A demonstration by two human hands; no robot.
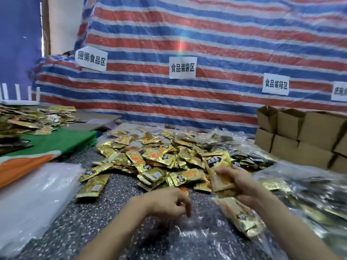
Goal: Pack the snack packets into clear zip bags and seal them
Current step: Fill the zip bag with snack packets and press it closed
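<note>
A heap of gold snack packets [150,160] lies on the speckled table [116,199] in front of me. My right hand [244,182] grips a small stack of gold packets [218,169], holding it upright over the mouth of a clear zip bag [197,235]. That bag lies flat near the front edge, with a few gold packets [240,216] inside its right part. My left hand [169,201] has its fingers curled and pinches the bag's upper edge; the blur hides the exact grip.
A stack of empty clear bags [33,199] lies at the left on green and orange cloth [48,145]. Filled clear bags [309,196] crowd the right side. Cardboard boxes [300,137] stand at the back right, another packet pile [28,119] at the far left. A striped tarp [206,53] closes the back.
</note>
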